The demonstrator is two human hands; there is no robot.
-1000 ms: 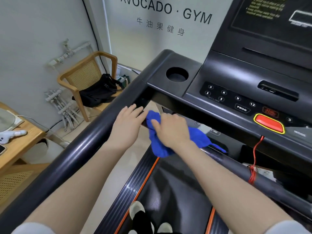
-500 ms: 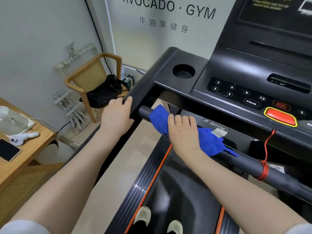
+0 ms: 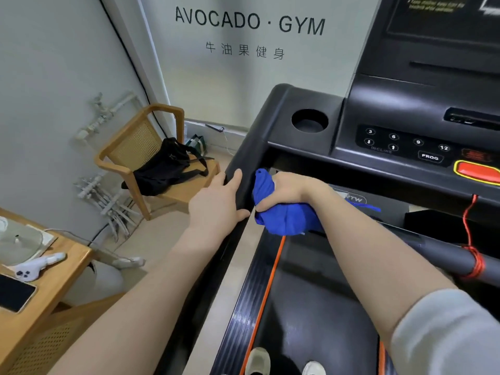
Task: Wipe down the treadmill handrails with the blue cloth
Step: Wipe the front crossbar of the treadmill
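Observation:
The blue cloth point(image 3: 281, 215) is bunched around the left end of the black front handrail bar point(image 3: 438, 253), just under the console. My right hand point(image 3: 290, 189) is shut on the cloth and presses it around the bar. My left hand point(image 3: 216, 204) rests on the black left side handrail point(image 3: 249, 158), fingers lying over its top and thumb underneath, right beside the cloth. The part of the bar under the cloth is hidden.
The treadmill console point(image 3: 400, 142) with buttons, a cup holder point(image 3: 309, 121) and a red stop button point(image 3: 479, 170) is above. A red cord point(image 3: 472, 255) wraps the bar at right. A wooden chair point(image 3: 151, 152) with a black bag and a wooden table point(image 3: 35, 288) stand at left.
My right hand has slid the cloth left along the front bar to its end and closed tighter around it. My left hand stays on the side rail. The view has shifted closer.

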